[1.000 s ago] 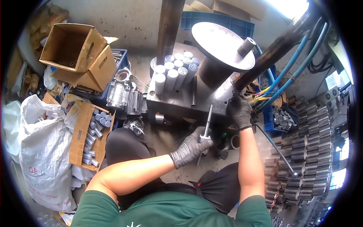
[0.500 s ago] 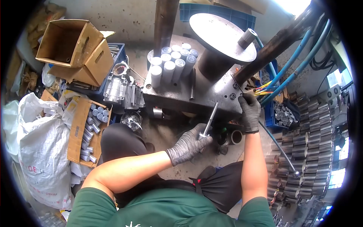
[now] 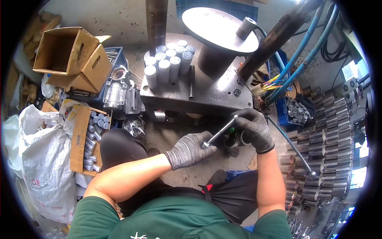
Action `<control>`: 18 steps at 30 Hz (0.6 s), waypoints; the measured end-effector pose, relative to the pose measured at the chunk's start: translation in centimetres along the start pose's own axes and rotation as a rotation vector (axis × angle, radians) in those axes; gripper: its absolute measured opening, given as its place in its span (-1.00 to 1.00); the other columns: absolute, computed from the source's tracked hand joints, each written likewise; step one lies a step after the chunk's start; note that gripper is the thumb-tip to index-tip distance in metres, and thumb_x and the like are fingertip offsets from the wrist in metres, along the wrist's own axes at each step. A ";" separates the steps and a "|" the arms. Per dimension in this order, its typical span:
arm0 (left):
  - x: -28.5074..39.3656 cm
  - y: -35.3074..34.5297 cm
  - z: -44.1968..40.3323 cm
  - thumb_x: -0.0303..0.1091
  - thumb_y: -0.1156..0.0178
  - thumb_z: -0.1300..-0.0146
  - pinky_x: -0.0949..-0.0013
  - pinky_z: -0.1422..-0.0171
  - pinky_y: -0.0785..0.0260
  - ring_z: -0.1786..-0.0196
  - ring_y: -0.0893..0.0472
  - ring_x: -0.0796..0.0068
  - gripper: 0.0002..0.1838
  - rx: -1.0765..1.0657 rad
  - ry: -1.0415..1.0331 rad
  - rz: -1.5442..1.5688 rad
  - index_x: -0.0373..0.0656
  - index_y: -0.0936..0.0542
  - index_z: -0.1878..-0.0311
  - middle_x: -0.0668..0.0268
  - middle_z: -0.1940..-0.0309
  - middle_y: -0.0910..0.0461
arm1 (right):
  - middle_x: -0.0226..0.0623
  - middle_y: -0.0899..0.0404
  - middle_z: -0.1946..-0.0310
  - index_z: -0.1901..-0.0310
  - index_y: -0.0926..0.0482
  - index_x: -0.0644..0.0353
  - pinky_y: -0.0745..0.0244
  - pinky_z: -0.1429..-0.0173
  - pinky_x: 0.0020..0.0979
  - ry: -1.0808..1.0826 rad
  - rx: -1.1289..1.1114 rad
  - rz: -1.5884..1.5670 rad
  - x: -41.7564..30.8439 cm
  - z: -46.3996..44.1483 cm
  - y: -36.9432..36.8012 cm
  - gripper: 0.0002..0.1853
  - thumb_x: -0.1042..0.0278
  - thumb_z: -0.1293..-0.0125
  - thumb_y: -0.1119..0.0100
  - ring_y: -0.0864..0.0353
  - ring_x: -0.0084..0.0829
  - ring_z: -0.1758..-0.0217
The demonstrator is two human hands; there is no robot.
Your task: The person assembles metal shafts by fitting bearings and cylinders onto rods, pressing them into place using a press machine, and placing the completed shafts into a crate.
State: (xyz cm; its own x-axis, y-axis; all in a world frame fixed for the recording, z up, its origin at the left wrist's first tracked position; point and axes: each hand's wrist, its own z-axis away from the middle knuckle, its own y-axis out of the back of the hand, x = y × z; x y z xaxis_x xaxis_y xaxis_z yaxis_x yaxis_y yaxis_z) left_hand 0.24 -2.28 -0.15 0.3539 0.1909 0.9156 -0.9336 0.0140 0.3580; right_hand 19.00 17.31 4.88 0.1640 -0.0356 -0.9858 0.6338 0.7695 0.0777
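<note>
One gloved left hand [image 3: 189,151] sits nearest on my feed, its fingers wrapped around the lower end of a slim metal rod [image 3: 221,132]. I can make out a pale collar [image 3: 205,145] at that end, right by the left thumb. From there the rod slants up and away across the gap between the hands. Its far tip meets the right hand [image 3: 256,131], where I see thumb and fingertips pinching the tip, with the palm set back from it. So I have the rod gripped at both ends, bare along the middle. I cannot tell whether a separate small piece is caught in the right pinch, as the fingers hide it.

I would judge this piece to be partway through: the collar is on, the rod is in hand, and neither hand is free of it. How much is left, I cannot tell from here.

Just past the hands stands a heavy metal table [image 3: 215,95]. Near its right corner I see two small rings [image 3: 237,92], apart from the rod. A short dark bar [image 3: 191,81] lies further left, beside a cluster of upright grey tubes [image 3: 164,69]. Behind them a broad round plate [image 3: 215,28] rises on its stand.
</note>
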 end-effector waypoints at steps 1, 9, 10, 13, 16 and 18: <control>0.0 0.0 -0.1 0.00 -0.36 -0.40 0.05 -0.04 -0.59 0.11 -0.76 -0.02 -0.50 0.003 -0.011 -0.056 -0.24 -0.61 -0.15 -0.01 0.21 -0.72 | -0.29 -0.79 0.10 -0.07 -0.73 0.38 -0.62 -0.10 -0.45 -0.010 0.007 0.030 -0.2 0.3 0.2 -0.67 0.41 -0.33 -0.50 -0.72 -0.53 0.08; -0.6 0.5 -0.5 0.08 -0.36 -0.37 0.01 0.07 -0.63 0.15 -0.76 -0.01 -0.53 0.036 -0.161 -0.459 -0.16 -0.66 -0.01 0.09 0.27 -0.71 | -0.28 -0.80 0.11 -0.10 -0.74 0.38 -0.65 -0.14 -0.44 -0.106 -0.107 0.215 -1.9 2.1 1.6 -0.60 0.49 -0.22 -0.55 -0.74 -0.50 0.03; -0.5 0.5 -0.5 0.08 -0.36 -0.37 0.02 0.09 -0.62 0.17 -0.76 0.00 -0.55 0.017 -0.157 -0.480 -0.15 -0.66 0.02 0.10 0.28 -0.71 | -0.29 -0.80 0.11 -0.10 -0.74 0.38 -0.65 -0.13 -0.44 -0.142 -0.131 0.235 -2.1 2.2 1.7 -0.60 0.50 -0.21 -0.55 -0.75 -0.51 0.04; -1.1 0.5 -0.4 0.08 -0.35 -0.37 0.00 0.14 -0.61 0.21 -0.75 -0.01 -0.57 0.018 -0.184 -0.510 -0.14 -0.64 0.09 0.13 0.31 -0.69 | -0.35 -0.77 0.18 -0.05 -0.74 0.38 -0.65 -0.01 -0.47 -0.180 -0.119 0.172 -2.3 2.6 1.1 -0.63 0.53 -0.20 -0.53 -0.73 -0.56 0.09; -1.3 0.4 -0.3 0.08 -0.34 -0.38 0.00 0.15 -0.60 0.22 -0.74 -0.01 -0.58 0.022 -0.197 -0.489 -0.14 -0.63 0.10 0.13 0.30 -0.68 | -0.39 -0.73 0.24 -0.01 -0.75 0.37 -0.63 0.07 -0.48 -0.154 -0.114 0.178 -2.6 2.7 0.6 -0.66 0.53 -0.18 -0.53 -0.71 -0.59 0.16; -1.3 0.5 -0.3 0.08 -0.33 -0.38 0.00 0.16 -0.60 0.22 -0.74 0.00 -0.58 0.023 -0.211 -0.503 -0.14 -0.63 0.11 0.12 0.30 -0.67 | -0.41 -0.71 0.27 0.02 -0.75 0.36 -0.62 0.11 -0.49 -0.113 -0.121 0.192 -2.7 2.6 0.6 -0.67 0.54 -0.17 -0.53 -0.69 -0.60 0.19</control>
State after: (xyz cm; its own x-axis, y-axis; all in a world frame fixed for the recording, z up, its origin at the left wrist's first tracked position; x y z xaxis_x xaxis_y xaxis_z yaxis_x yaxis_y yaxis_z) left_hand -0.67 -2.22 -1.23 0.7623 -0.0351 0.6463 -0.6456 0.0304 0.7631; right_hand 20.91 16.19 7.98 0.3603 0.0531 -0.9313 0.4890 0.8394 0.2371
